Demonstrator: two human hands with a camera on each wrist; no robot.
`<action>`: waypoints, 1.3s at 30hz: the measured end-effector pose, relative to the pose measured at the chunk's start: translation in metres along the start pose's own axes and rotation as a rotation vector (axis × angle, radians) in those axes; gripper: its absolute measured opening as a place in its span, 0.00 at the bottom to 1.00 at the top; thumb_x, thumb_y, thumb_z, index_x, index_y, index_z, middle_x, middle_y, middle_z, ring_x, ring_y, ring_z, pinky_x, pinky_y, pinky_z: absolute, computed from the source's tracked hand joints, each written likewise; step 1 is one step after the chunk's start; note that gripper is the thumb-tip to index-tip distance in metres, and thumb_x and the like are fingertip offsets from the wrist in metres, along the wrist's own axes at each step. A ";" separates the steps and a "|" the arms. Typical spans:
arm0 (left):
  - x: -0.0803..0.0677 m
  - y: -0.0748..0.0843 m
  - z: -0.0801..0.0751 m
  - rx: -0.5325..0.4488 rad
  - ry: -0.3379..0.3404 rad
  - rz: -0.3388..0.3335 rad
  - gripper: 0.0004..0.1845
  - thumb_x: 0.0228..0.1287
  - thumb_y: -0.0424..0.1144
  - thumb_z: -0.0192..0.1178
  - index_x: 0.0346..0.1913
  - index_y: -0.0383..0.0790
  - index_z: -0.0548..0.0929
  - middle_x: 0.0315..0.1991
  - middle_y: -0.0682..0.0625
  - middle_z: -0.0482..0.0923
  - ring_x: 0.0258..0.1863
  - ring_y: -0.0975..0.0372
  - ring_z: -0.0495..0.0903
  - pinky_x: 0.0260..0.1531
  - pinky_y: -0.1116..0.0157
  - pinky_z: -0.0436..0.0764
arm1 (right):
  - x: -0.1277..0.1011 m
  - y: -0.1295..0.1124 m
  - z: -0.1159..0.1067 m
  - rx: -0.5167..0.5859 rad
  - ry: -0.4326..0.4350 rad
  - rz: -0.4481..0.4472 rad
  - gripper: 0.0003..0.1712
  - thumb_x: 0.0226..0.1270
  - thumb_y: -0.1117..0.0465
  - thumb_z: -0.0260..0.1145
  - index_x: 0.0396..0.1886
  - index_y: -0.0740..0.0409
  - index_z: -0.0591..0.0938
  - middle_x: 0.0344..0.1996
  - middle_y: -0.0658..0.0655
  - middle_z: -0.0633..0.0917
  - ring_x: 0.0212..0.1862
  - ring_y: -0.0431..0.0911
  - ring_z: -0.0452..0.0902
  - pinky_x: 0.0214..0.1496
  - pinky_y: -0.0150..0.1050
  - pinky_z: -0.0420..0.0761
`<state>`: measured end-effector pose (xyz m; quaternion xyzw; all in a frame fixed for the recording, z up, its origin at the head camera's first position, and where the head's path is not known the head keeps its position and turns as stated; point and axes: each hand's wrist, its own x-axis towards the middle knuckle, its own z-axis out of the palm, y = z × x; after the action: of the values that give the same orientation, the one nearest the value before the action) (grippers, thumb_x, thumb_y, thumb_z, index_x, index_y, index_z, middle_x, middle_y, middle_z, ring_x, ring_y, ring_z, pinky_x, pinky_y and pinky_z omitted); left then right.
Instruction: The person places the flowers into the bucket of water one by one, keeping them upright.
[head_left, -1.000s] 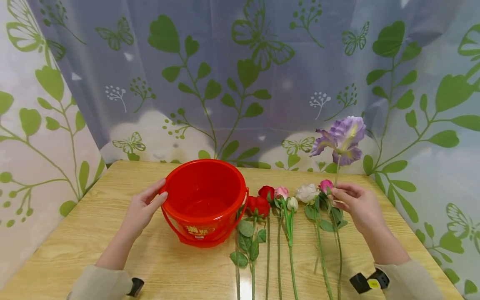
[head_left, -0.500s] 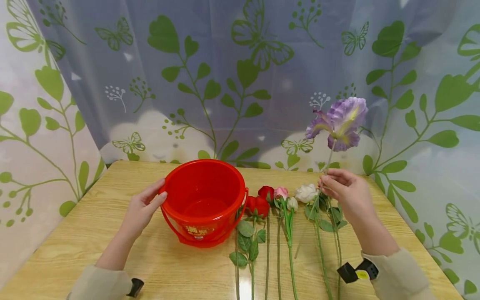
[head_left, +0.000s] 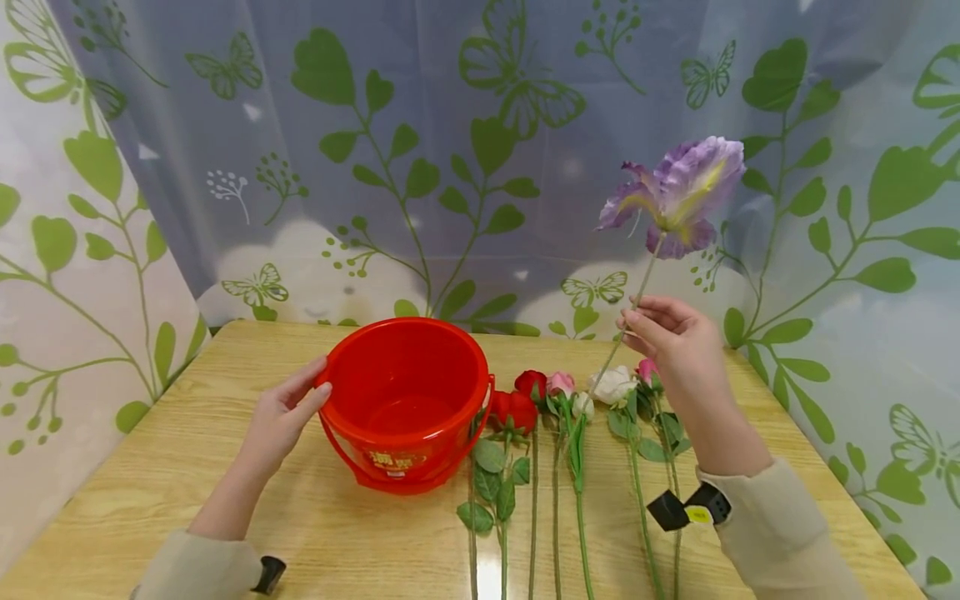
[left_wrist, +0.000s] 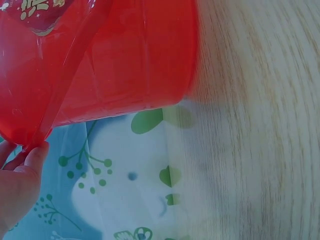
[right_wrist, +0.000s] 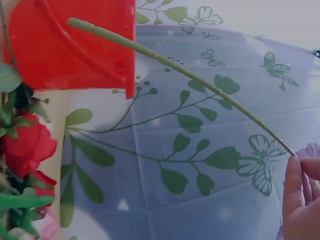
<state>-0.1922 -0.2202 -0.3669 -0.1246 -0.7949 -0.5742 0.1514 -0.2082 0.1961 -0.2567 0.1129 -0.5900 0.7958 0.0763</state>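
A red plastic bucket (head_left: 446, 454) with gold lettering stands upright on the table, its inside bare. My left hand (head_left: 277, 421) holds its left rim between thumb and fingers; the left wrist view has the fingertips (left_wrist: 36, 156) at the rim by the handle's end. On the right, my right hand (head_left: 678, 354) pinches the stem of a purple iris (head_left: 693, 196) between thumb and fingers. The iris leans, bloom up and to the right. In the right wrist view its long bare stem (right_wrist: 200, 82) slants across toward the bucket, its lower end overlapping the red wall.
Right of the bucket, artificial flowers lie side by side on the wooden table (head_left: 247, 367): red roses (head_left: 513, 411), a pink rose (head_left: 560, 383), a white tulip-like bud (head_left: 583, 406), a white rose (head_left: 612, 385) and a magenta rose (head_left: 648, 372). Behind hangs a leaf-patterned curtain (head_left: 555, 200).
My right hand has lifted the iris up and to the left, off the row of flowers, and the stem has tilted more. My left hand and the bucket stay put.
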 end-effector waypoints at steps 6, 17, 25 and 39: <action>-0.001 -0.001 0.001 -0.005 0.007 0.020 0.24 0.62 0.32 0.53 0.59 0.25 0.65 0.59 0.36 0.63 0.58 0.53 0.63 0.43 0.80 0.69 | 0.005 -0.007 0.011 0.086 0.010 -0.033 0.08 0.52 0.69 0.66 0.33 0.64 0.78 0.28 0.55 0.81 0.33 0.44 0.78 0.37 0.33 0.79; 0.001 -0.001 0.000 -0.011 0.016 0.037 0.23 0.62 0.32 0.53 0.58 0.24 0.65 0.58 0.34 0.63 0.57 0.59 0.65 0.43 0.79 0.70 | 0.015 -0.016 0.028 0.173 0.036 -0.098 0.06 0.51 0.72 0.65 0.31 0.65 0.79 0.26 0.57 0.81 0.31 0.45 0.78 0.35 0.33 0.79; 0.000 -0.001 0.001 -0.003 0.023 0.036 0.23 0.61 0.32 0.54 0.58 0.25 0.66 0.58 0.34 0.63 0.52 0.73 0.66 0.44 0.80 0.69 | 0.023 -0.013 0.046 0.194 0.040 -0.168 0.06 0.53 0.75 0.62 0.29 0.63 0.81 0.24 0.55 0.81 0.30 0.44 0.79 0.33 0.33 0.80; 0.001 0.000 0.001 -0.020 0.005 0.035 0.23 0.62 0.31 0.52 0.58 0.24 0.65 0.59 0.34 0.62 0.57 0.63 0.64 0.45 0.80 0.67 | 0.034 0.001 0.083 0.196 0.093 -0.136 0.07 0.53 0.75 0.62 0.28 0.60 0.79 0.24 0.54 0.79 0.28 0.44 0.79 0.32 0.32 0.80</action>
<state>-0.1929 -0.2189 -0.3671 -0.1383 -0.7865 -0.5796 0.1621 -0.2343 0.1163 -0.2257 0.1225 -0.4962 0.8470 0.1459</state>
